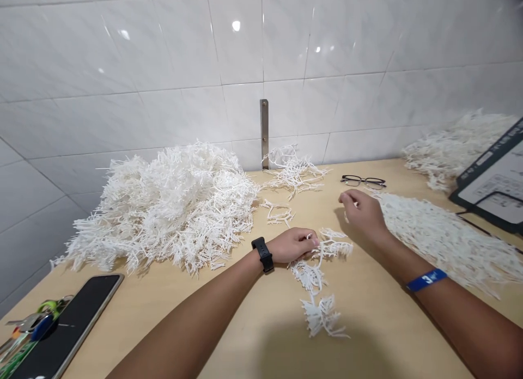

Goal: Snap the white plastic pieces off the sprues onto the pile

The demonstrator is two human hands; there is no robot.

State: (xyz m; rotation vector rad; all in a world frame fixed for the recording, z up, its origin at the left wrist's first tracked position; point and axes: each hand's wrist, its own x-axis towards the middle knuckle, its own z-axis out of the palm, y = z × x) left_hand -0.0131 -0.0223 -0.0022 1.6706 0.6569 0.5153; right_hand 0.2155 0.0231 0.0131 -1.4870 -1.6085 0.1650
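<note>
This head-camera view shows two bare hands at a pale wooden table. We see the left grip closed, its fingertips pinching a short white strand. The right grip is also closed, with thumb and forefinger together. A fleck of white shows at its fingertips, but it is too small for us to tell whether anything is held. A black wristwatch circles the left wrist, and a blue wristband circles the right forearm.

Just right of the left grip, a chain of fringed white clusters runs toward the wearer, passing below that grip. Beyond the left grip lie a small white tuft and, farther on, a looser white tuft. Left of the left grip rises a large heap of white strands. Right of the right grip lies a flatter white mat, with a second white heap beyond it. Eyeglasses rest beyond the right grip, and a black-framed document board stands at the far right. Well left of the left grip lie a smartphone and a bunch of keys. A steel bracket is fixed to the white tile wall beyond the table.
</note>
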